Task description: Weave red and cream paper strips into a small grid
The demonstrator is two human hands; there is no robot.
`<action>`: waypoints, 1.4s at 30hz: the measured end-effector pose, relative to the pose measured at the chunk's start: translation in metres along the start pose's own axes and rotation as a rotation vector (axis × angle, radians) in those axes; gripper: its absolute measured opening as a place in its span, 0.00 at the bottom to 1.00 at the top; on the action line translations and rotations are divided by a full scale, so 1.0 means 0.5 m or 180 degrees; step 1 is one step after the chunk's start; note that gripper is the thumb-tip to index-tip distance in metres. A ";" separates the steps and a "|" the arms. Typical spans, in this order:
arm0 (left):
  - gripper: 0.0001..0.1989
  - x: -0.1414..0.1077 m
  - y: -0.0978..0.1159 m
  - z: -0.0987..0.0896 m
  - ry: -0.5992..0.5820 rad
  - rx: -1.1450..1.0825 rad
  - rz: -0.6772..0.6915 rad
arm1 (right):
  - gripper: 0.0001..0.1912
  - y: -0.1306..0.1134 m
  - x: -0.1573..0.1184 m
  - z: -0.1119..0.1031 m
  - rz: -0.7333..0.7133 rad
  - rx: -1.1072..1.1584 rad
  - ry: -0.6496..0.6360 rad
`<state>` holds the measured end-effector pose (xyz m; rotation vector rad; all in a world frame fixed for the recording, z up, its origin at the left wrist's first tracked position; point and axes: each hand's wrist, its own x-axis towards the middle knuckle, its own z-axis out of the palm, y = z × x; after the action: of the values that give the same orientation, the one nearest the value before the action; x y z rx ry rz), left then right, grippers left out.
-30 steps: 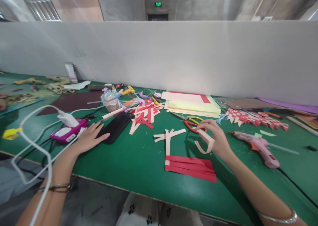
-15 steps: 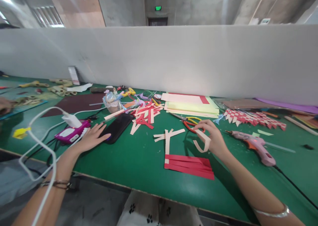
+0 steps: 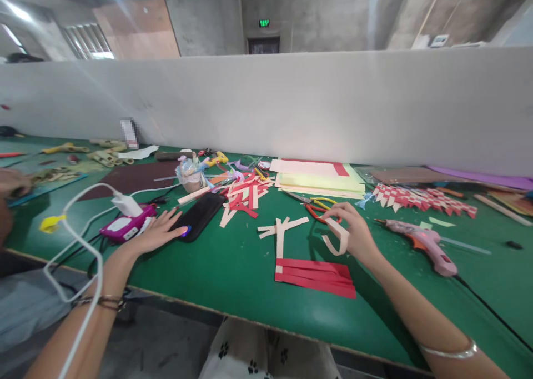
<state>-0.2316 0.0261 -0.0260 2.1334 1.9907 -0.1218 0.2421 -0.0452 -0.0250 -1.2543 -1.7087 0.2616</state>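
My left hand [image 3: 160,233] lies flat with its fingers spread, its thumb on the near end of a black phone [image 3: 204,213]; a blue-violet glow shows at the thumb tip. Between the thumb and fingers of my right hand [image 3: 358,233] is a curled pale paper strip [image 3: 342,245], raised above the table. Below and left of it lie red paper strips [image 3: 316,279] side by side, joined at their left end to an upright pale strip [image 3: 280,245]. More pale strips [image 3: 296,222] cross its top. Scissors [image 3: 323,202] with red and yellow handles rest just behind my right hand.
A pink glue gun [image 3: 428,244] lies at right, near a red-and-white woven paper piece [image 3: 425,200]. Paper sheets [image 3: 320,181] and a heap of strips [image 3: 247,193] are at the back. A purple power strip [image 3: 127,224] with a looping white cable stands left. Another person's hand [image 3: 14,183] is far left.
The view has tilted up slightly. My left thumb has come further onto the phone, and a glow now shows there. The right hand keeps its pale strip in nearly the same place.
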 end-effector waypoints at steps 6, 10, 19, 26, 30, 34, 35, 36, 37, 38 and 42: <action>0.48 -0.004 0.026 -0.024 0.0882 0.0055 0.0054 | 0.07 0.003 -0.003 -0.003 0.0534 0.0278 -0.0015; 0.25 -0.047 0.142 -0.052 0.1704 -0.0569 0.0769 | 0.07 -0.025 0.005 -0.002 0.0729 0.1011 -0.0082; 0.11 -0.113 0.466 -0.037 0.0125 -0.2536 0.2315 | 0.15 -0.132 0.042 -0.007 -0.0043 0.0336 -0.0335; 0.17 -0.074 0.570 -0.016 0.0428 -0.3327 0.2229 | 0.18 -0.123 0.047 -0.005 -0.0199 0.0556 -0.0464; 0.13 -0.061 0.600 -0.012 0.0599 -0.3902 0.2164 | 0.19 -0.118 0.048 -0.015 -0.0333 0.0509 -0.0332; 0.08 -0.072 0.616 -0.013 0.0036 -0.3675 0.2576 | 0.20 -0.124 0.053 -0.025 -0.0423 0.0438 -0.0212; 0.08 -0.077 0.619 -0.015 -0.0146 -0.3666 0.2588 | 0.20 -0.126 0.055 -0.026 -0.0429 0.0427 -0.0207; 0.08 -0.081 0.621 -0.017 -0.0269 -0.3698 0.2571 | 0.20 -0.128 0.056 -0.028 -0.0428 0.0434 -0.0210; 0.08 -0.084 0.623 -0.019 -0.0290 -0.3741 0.2538 | 0.20 -0.131 0.056 -0.029 -0.0418 0.0480 -0.0202; 0.08 -0.087 0.624 -0.022 -0.0203 -0.3740 0.2509 | 0.20 -0.133 0.056 -0.030 -0.0381 0.0577 -0.0185; 0.11 -0.095 0.620 -0.036 0.0589 -0.3028 0.2584 | 0.24 -0.134 0.049 -0.032 0.0170 0.1312 0.0221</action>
<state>0.0711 -0.0343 0.0339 2.0466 0.7679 0.9561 0.2132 -0.0603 0.0406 -0.9904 -1.4694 0.5649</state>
